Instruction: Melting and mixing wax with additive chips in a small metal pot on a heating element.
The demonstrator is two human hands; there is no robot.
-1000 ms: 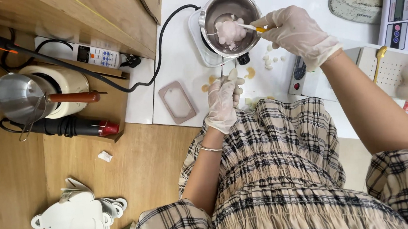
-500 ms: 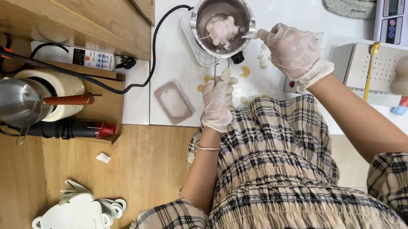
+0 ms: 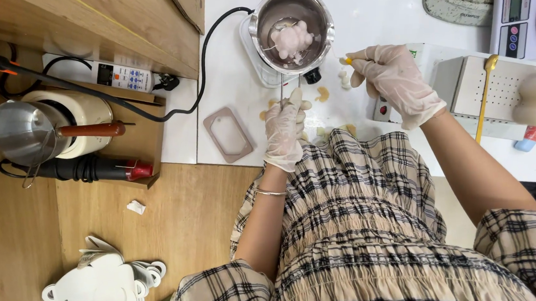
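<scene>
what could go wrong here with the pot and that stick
The left hand holds the thin handle of the metal pot, which sits on a small heater near the table edge; a tug might tip it and spill the pink lumps. The right hand holds a small stick over the white bits, so it may drip on the table. The black cord could also snag.
</scene>
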